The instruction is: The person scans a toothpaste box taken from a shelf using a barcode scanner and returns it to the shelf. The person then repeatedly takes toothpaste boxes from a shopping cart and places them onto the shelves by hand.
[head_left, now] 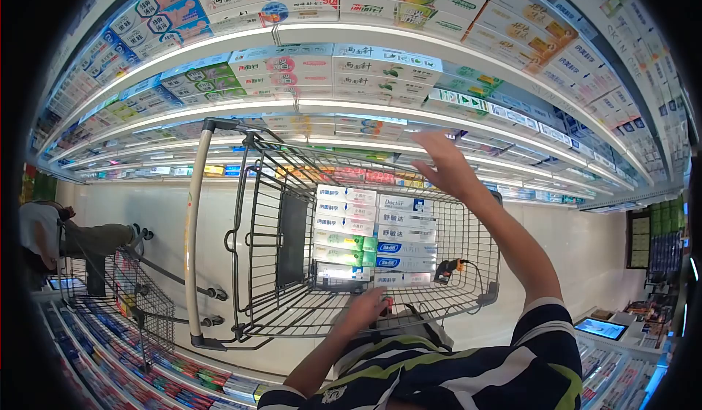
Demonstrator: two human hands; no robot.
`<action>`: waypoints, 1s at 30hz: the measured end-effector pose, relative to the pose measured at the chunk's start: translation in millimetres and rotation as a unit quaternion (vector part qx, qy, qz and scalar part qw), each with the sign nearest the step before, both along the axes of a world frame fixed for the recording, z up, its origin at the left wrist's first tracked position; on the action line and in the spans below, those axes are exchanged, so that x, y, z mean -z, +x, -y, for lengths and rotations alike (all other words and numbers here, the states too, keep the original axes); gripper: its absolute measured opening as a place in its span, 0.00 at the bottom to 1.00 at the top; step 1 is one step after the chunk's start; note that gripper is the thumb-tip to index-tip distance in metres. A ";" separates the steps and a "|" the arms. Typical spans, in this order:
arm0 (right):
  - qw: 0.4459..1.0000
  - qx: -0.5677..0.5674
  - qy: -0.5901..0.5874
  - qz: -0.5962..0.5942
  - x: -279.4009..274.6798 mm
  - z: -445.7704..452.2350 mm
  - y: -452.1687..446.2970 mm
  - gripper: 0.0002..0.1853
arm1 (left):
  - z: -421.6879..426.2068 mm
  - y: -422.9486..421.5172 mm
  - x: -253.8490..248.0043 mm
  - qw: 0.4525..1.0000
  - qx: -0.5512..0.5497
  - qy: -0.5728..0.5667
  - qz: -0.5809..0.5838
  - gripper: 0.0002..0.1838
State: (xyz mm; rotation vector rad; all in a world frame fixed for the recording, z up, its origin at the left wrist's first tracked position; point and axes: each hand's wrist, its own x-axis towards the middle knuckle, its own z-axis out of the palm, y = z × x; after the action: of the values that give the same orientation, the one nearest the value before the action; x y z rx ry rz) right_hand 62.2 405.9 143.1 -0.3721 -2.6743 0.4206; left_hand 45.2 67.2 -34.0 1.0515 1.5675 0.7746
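Observation:
A metal wire shopping cart (252, 264) stands in front of me. In its basket lie two stacks of toothpaste boxes: a left stack of white and green boxes (340, 224) and a right stack of white and blue ones (404, 233). My left hand (362, 311) is over the basket's near side, close to the lowest boxes. Its fingers look loosely stretched, and a small red thing shows by the fingertips. My right hand (444, 163) reaches past the far rim towards the lower shelves, slightly blurred, thumb and fingers apart, with nothing visible in it.
Lit shelves (380, 33) packed with toothpaste boxes curve across the far side. A black and orange device (447, 270) lies at the basket's right end. At left, another person (44, 238) stands by a second cart (157, 315). A screen (601, 328) is at lower right.

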 end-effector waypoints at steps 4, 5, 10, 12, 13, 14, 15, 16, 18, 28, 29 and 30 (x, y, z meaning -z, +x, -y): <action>0.977 0.094 -0.176 0.074 53.1 67.4 96.3 0.19 | 3.2 -0.5 6.6 0.997 0.005 0.039 -0.073 0.22; 0.964 0.102 -0.229 0.087 71.7 83.4 120.1 0.19 | 4.8 0.0 5.8 0.995 0.000 0.051 -0.088 0.21; 0.898 0.214 -0.372 0.097 138.1 164.3 223.8 0.18 | 9.2 2.7 -0.2 0.992 0.032 0.060 -0.108 0.23; 0.901 0.242 -0.352 0.080 142.5 183.5 250.2 0.17 | 10.0 5.5 -25.7 0.987 0.047 0.072 -0.134 0.21; 0.898 0.251 -0.355 0.065 148.1 189.5 262.2 0.16 | 15.2 7.6 -25.4 0.984 0.051 0.074 -0.156 0.21; 0.892 0.265 -0.356 0.082 146.5 193.7 271.2 0.18 | 17.5 8.8 -30.4 0.981 0.055 0.073 -0.169 0.21; 0.890 0.279 -0.352 0.079 144.5 196.9 276.1 0.18 | 17.9 10.6 -42.1 0.984 0.050 0.014 -0.168 0.22; 0.890 0.280 -0.351 0.072 148.1 195.3 280.1 0.18 | 20.2 10.0 -37.6 0.977 0.053 0.027 -0.202 0.22; 0.888 0.283 -0.356 0.065 154.5 201.0 292.2 0.18 | 31.7 11.7 -37.9 0.969 0.061 0.035 -0.238 0.22; 0.905 0.288 -0.296 0.097 175.3 192.7 295.4 0.15 | 39.4 -3.8 -23.4 0.953 -0.044 -0.028 -0.299 0.21; 0.906 0.289 -0.295 0.096 175.2 190.3 294.4 0.15 | 38.9 -4.1 -19.4 0.953 -0.065 -0.024 -0.295 0.20; 0.903 0.294 -0.288 0.125 176.2 188.4 293.3 0.15 | 37.5 -3.4 -19.5 0.946 -0.060 -0.043 -0.317 0.19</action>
State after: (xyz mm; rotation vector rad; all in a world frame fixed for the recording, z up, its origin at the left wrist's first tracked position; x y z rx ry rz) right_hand 355.5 217.5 -33.1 -1.4422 -2.4323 1.0099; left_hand 41.7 29.7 -14.5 1.2189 2.2050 0.4557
